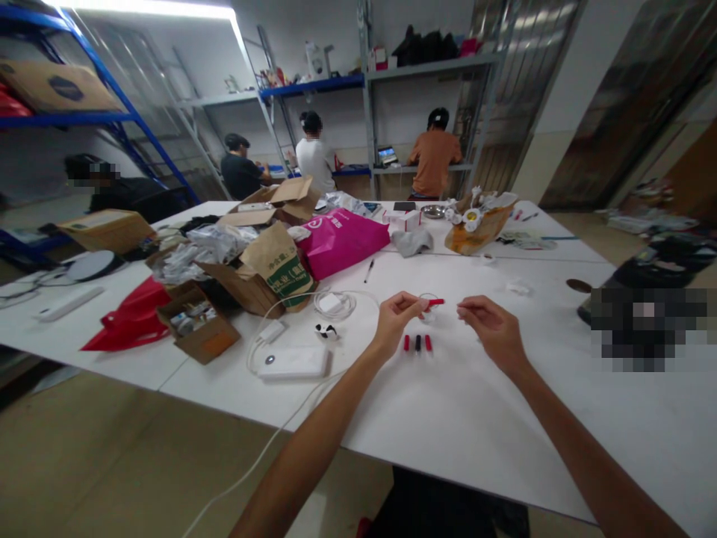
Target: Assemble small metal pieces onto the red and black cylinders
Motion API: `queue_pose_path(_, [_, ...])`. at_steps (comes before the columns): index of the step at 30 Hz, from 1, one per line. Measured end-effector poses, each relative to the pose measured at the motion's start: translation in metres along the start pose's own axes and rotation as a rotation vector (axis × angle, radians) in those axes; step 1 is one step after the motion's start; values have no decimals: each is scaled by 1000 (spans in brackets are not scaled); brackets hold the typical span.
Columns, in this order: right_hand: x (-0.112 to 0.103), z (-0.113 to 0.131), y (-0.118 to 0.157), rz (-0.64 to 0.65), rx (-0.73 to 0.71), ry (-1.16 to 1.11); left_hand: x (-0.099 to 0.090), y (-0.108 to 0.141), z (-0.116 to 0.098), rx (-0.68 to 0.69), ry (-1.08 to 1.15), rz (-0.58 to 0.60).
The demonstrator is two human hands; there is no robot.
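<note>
My left hand (pixel 401 315) is closed on a small red piece (pixel 435 302), which sticks out to the right of its fingertips. A small clear item (pixel 429 317) shows just below those fingertips. My right hand (pixel 491 321) is a short way to the right, with its thumb and fingers pinched together; whatever is between them is too small to make out. On the white table (pixel 386 418) below the hands, a red piece (pixel 406 343), a black piece (pixel 417 344) and another red piece (pixel 429 343) stand in a row.
To the left lie a white power bank (pixel 294 362), a coiled cable (pixel 346 305) and a black-and-white item (pixel 326 332). Behind are a pen (pixel 369 271), a pink bag (pixel 344 243) and open boxes (pixel 205 340). A black bag (pixel 666 269) is at the right.
</note>
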State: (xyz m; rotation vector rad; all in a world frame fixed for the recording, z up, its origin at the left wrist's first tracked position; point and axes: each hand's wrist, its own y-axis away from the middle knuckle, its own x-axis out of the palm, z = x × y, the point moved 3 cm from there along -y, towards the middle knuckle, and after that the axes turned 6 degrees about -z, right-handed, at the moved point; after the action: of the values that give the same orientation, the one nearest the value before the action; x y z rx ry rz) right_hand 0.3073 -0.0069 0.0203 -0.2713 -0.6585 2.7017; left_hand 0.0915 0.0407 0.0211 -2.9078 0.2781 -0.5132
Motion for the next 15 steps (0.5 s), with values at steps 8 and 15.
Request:
queue_pose_path(8, [7, -14, 19, -82, 126, -205, 6, 5, 10, -33, -101, 51])
queue_pose_path(15, [-1, -9, 17, -18, 11, -97, 7, 6, 15, -59, -150, 99])
